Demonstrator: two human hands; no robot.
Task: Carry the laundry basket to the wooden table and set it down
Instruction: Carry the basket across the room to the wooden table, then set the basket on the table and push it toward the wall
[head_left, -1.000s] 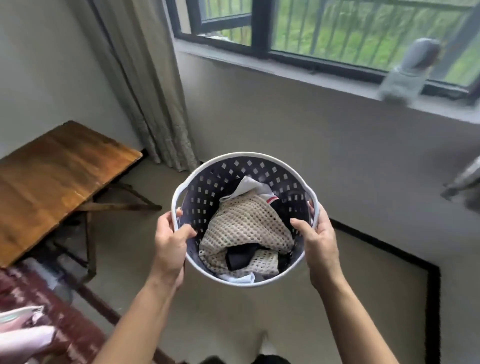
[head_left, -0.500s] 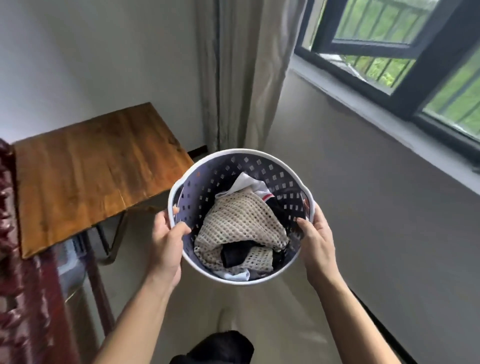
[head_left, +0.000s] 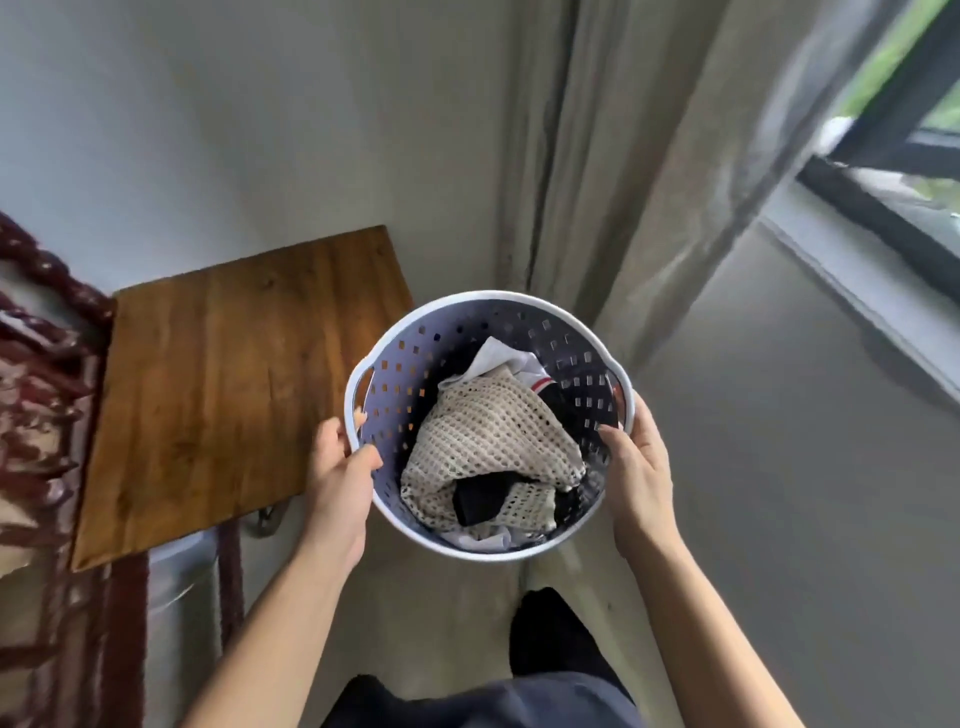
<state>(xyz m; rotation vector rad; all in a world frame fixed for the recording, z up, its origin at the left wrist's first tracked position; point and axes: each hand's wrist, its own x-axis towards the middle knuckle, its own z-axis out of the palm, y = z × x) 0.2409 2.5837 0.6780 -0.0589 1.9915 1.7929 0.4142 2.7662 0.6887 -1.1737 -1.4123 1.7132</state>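
Observation:
I hold a round laundry basket (head_left: 483, 312) with a white rim and perforated purple walls in front of me, above the floor. Inside lie a cream mesh garment (head_left: 488, 441), a white cloth and something black. My left hand (head_left: 340, 478) grips the rim on the left, thumb inside. My right hand (head_left: 636, 467) grips the rim on the right. The wooden table (head_left: 228, 384) stands just left of the basket, its near right edge partly behind the basket's left side.
A beige curtain (head_left: 623, 182) hangs behind the basket in the corner. A dark-framed window (head_left: 893, 171) with a sill runs along the right wall. Dark red patterned fabric (head_left: 36, 415) lies left of the table. A pale container (head_left: 179, 577) sits under the table.
The view has swung left and closer: the table now sits right beside the basket and looks larger, and the window has slid to the right edge. Both hands keep their grip.

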